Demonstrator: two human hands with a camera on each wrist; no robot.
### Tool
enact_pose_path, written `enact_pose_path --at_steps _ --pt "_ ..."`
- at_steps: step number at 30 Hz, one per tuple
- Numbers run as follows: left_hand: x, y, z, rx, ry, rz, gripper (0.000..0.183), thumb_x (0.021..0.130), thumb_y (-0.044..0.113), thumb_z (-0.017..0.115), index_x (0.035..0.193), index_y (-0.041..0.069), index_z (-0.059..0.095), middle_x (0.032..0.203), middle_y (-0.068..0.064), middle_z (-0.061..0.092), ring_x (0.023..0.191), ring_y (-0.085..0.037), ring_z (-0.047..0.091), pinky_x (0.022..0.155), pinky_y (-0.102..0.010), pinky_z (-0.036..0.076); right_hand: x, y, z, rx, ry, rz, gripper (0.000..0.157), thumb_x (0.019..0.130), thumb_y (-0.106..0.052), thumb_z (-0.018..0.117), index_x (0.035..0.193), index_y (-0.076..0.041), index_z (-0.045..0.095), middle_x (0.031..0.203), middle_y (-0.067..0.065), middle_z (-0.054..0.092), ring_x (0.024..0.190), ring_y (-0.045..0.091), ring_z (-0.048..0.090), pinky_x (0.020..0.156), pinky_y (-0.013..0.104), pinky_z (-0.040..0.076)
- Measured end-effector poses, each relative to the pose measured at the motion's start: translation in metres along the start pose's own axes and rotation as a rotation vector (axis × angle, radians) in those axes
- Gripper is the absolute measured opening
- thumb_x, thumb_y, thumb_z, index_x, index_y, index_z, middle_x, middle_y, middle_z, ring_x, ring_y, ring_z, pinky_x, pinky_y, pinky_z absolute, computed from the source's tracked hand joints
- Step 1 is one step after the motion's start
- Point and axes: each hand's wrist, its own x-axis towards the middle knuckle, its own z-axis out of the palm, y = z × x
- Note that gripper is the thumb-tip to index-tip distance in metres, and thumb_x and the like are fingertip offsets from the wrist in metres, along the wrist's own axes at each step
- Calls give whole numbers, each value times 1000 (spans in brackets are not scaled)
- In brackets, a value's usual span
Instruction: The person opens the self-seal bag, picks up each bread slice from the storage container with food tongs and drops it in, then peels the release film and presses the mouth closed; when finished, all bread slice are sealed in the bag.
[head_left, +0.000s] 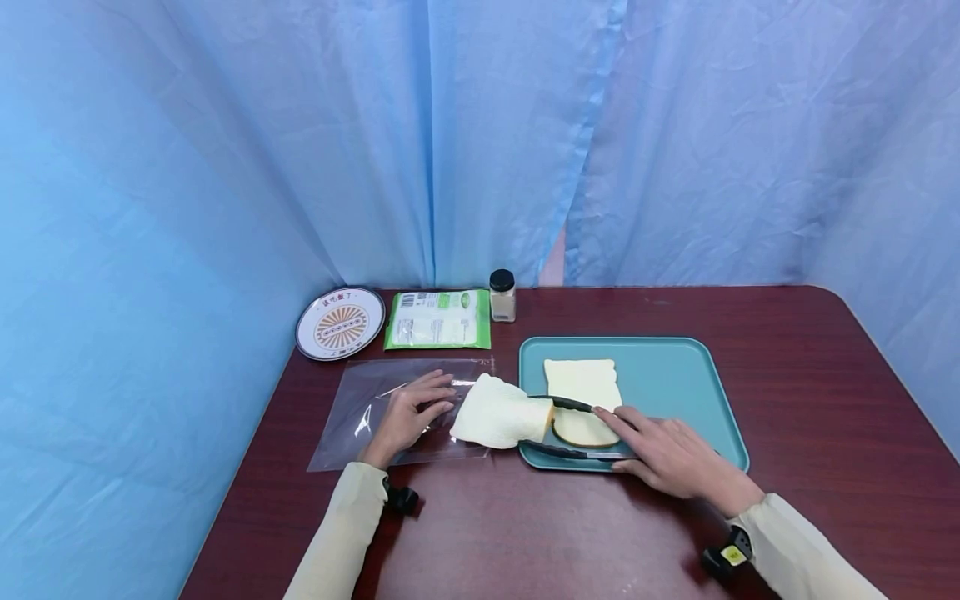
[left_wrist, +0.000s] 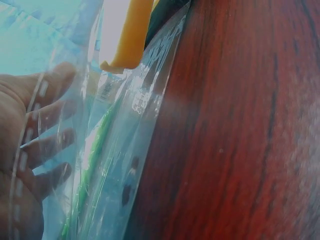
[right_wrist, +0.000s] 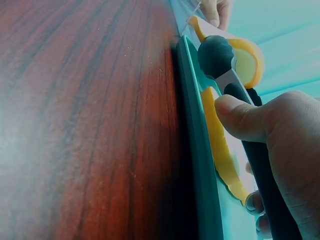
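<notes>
My right hand (head_left: pixel 671 450) grips black-handled tongs (head_left: pixel 577 454), with the thumb along one arm. Between the tong tips is a bent slice of bread (head_left: pixel 495 412), white with a yellow-brown crust. The slice reaches left over the edge of a clear plastic bag (head_left: pixel 352 417) lying on the table. My left hand (head_left: pixel 412 412) is at the bag, palm down, fingers extended toward the bread. In the left wrist view its spread fingers (left_wrist: pixel 50 135) show through the clear film. Another bread slice (head_left: pixel 581 383) lies on the teal tray (head_left: pixel 675 375), partly under the tongs.
Behind the bag, a green-and-white package (head_left: pixel 438 321) lies beside a patterned plate (head_left: pixel 341 323). A small black-capped jar (head_left: pixel 502 296) stands right of the package. Blue curtains (head_left: pixel 375 125) enclose the dark red wooden table (head_left: pixel 817 375) at the back and sides.
</notes>
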Motion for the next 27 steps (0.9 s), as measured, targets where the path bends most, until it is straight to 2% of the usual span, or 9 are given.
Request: enact_pose_path --at_steps 6,11,19,27 --pt "2 3 -1 10 -4 -2 24 87 8 75 111 4 78 127 -17 70 132 -37 58 109 -53 48 5 0 1 4 -25 5 76 88 -45 74 152 -15 44 123 2 60 60 2 49 55 25 48" --pt "2 3 0 -14 -16 -14 23 88 8 75 110 3 78 127 -19 70 133 -37 57 111 -53 47 9 2 4 8 -21 -17 75 88 -45 74 151 -14 46 122 0 59 58 0 45 54 25 47" --pt "2 1 0 -20 -7 2 22 88 7 75 109 3 78 127 -18 70 132 -37 58 109 -52 48 17 3 7 10 3 -55 76 88 -45 75 151 -14 46 123 1 60 60 3 49 53 24 46" --pt "1 2 0 -19 4 14 22 88 6 75 109 2 78 125 -17 71 131 -37 59 109 -51 49 26 2 9 29 -22 -60 75 89 -46 73 151 -15 45 122 -1 59 58 1 41 52 22 43"
